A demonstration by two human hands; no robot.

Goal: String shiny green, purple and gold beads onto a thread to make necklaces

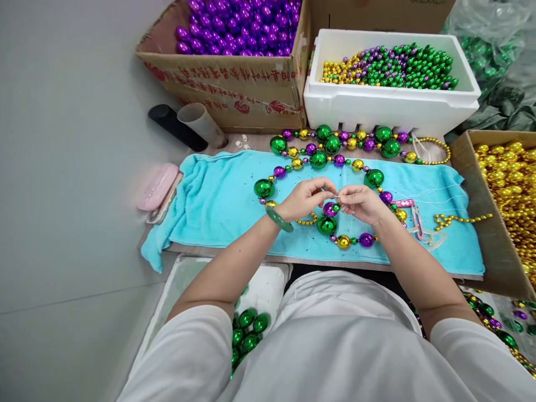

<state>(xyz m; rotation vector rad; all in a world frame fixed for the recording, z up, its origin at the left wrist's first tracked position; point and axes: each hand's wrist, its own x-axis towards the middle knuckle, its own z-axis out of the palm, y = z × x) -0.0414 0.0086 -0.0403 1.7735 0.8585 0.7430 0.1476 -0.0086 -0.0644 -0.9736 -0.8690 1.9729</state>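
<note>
My left hand (pixel 307 196) and my right hand (pixel 360 202) meet over a turquoise towel (pixel 218 195), both pinched on a thin white thread between their fingertips. A bead string of green, purple and gold balls (pixel 318 159) loops around and under my hands. A purple ball (pixel 329 209) and a green ball (pixel 326 224) hang just below my fingers. A green bangle (pixel 278 219) sits on my left wrist.
A cardboard box of purple balls (pixel 238 25) stands at the back left, a white foam box of mixed beads (pixel 389 67) beside it, a box of gold balls (pixel 508 173) at right. A pink case (pixel 158 186), two tubes (pixel 184 125), scissors (pixel 414 215) and a tray of green balls (pixel 249 329) lie nearby.
</note>
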